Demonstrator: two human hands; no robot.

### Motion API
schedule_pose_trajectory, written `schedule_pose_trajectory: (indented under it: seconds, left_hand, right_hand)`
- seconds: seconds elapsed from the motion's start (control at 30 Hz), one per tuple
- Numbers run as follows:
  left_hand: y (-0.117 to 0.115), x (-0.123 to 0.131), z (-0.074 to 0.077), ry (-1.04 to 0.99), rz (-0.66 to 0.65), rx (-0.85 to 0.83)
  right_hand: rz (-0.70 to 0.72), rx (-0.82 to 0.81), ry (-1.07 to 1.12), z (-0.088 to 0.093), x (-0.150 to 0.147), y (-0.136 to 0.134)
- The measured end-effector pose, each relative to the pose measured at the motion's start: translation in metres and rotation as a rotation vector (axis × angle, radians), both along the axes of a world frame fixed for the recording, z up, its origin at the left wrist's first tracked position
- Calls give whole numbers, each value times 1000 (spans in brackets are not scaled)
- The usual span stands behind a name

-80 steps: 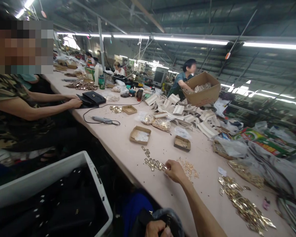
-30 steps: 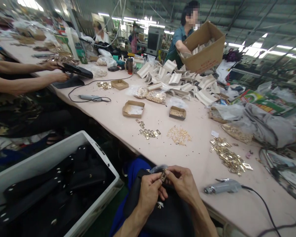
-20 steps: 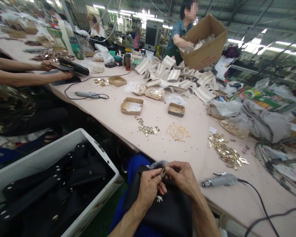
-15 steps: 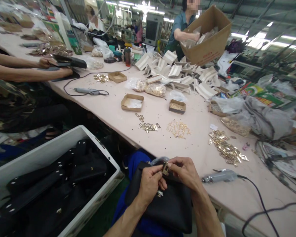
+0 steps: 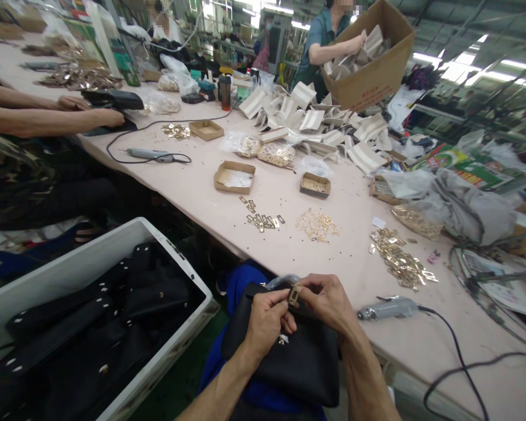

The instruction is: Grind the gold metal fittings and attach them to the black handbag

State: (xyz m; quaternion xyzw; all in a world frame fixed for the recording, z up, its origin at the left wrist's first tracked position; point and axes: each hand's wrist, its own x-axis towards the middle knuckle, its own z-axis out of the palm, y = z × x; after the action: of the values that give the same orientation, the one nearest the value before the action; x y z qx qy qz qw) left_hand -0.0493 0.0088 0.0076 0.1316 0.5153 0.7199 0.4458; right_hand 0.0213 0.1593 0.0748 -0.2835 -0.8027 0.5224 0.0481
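A black leather bag (image 5: pixel 296 362) lies on my lap below the table edge. My left hand (image 5: pixel 265 321) and my right hand (image 5: pixel 328 301) are both pinched together at the bag's top edge. Between their fingertips sits a small gold metal clasp (image 5: pixel 294 295). On the pink table (image 5: pixel 289 257) just beyond lie a row of gold clasp plates (image 5: pixel 263 221), a small heap of gold fittings (image 5: pixel 318 224) and a longer pile of gold plates (image 5: pixel 401 266). A grey electric screwdriver (image 5: pixel 388 307) rests to the right of my right hand.
A white bin (image 5: pixel 92 275) of black bags stands at my left. A person's arms (image 5: pixel 48 120) hold a black purse at the far left. Across the table a person tips a cardboard box (image 5: pixel 374 58) over beige pieces (image 5: pixel 315 126). Small cardboard trays (image 5: pixel 234 175) dot the table.
My right hand left the gold plates on the table and came down to the bag, joining my left hand on a clasp. The view tilted down. The person opposite keeps emptying the box.
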Motion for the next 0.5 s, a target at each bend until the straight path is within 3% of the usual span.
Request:
schedule_pose_trajectory:
  seconds: [0.27, 0.5]
  left_hand:
    - [0, 2, 4, 100, 52, -70]
    - [2, 3, -2, 105, 62, -27]
  right_hand:
    - [1, 47, 19, -6, -1, -4]
    - [-101, -303, 77, -22, 9, -1]
